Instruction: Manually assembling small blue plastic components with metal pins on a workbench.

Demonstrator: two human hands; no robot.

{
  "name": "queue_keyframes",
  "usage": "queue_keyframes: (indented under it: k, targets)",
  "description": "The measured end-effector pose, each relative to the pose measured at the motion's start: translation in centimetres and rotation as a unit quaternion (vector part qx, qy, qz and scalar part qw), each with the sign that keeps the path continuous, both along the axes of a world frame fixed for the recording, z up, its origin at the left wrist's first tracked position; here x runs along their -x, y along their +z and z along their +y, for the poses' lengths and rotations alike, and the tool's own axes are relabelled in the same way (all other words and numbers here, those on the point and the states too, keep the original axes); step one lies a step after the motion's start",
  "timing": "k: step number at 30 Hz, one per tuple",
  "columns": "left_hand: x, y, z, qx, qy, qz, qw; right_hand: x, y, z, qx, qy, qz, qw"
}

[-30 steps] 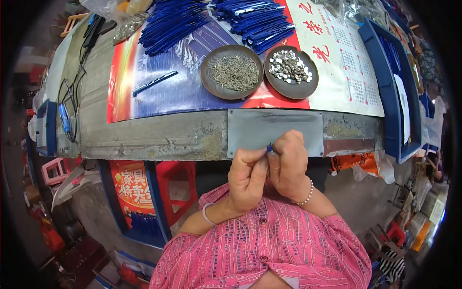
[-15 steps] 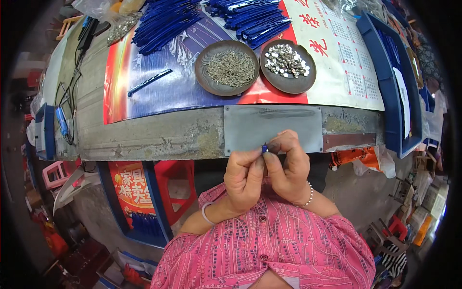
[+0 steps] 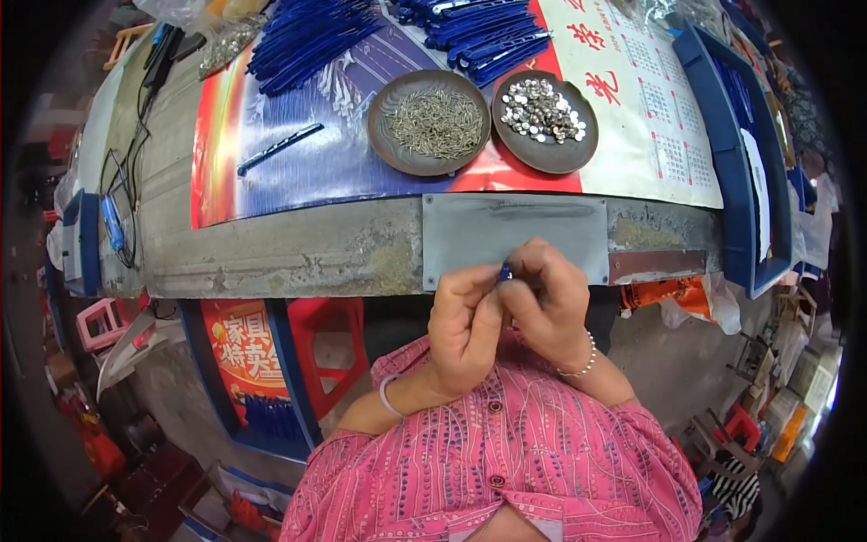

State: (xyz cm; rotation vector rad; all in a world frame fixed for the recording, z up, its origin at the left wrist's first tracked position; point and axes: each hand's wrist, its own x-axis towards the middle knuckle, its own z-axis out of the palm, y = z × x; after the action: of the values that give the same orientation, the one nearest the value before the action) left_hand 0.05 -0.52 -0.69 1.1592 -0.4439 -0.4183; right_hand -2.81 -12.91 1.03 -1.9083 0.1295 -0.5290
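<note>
Head view is showing both hands meeting at frame centre: left hand [image 3: 465, 330] and right hand [image 3: 546, 303] are pinching a small blue piece [image 3: 506, 271] between closed fingertips, just below the grey metal plate [image 3: 515, 237]. Keeping it steady near the bench edge seems wise; open room is lying below.

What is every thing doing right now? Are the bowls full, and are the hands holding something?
left hand: closed, pinching the small blue piece.
right hand: closed on the same piece.
small blue piece: held between both hands, mostly hidden.
left dish: upright, holds thin metal pins.
right dish: upright, holds round silver bits.
single blue strip: lying flat, alone.
blue strip piles: heaped at the table's far edge.
</note>
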Motion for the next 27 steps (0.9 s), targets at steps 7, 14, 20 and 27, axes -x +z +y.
queue_keyframes:
  k: [7, 14, 20, 27]
  targets:
    - [-0.1, -0.4, 0.2, -0.01, 0.026, -0.013, 1.0, -0.2, -0.6, 0.7, 0.199, -0.063, -0.067, 0.976]
    - [0.1, 0.1, 0.3, 0.03, 0.039, -0.022, 0.999, 0.4, 0.0, 0.6, -0.101, 0.006, 0.023, 0.995]
    - [0.4, -0.4, 0.8, 0.012, 0.061, -0.002, 0.998, -0.1, -1.0, 1.3, 0.058, -0.014, -0.118, 0.991]
    - [0.1, -0.6, 0.6, -0.033, 0.084, -0.082, 0.993, 0.1, -0.9, 1.9, 0.15, -0.068, -0.086, 0.983]
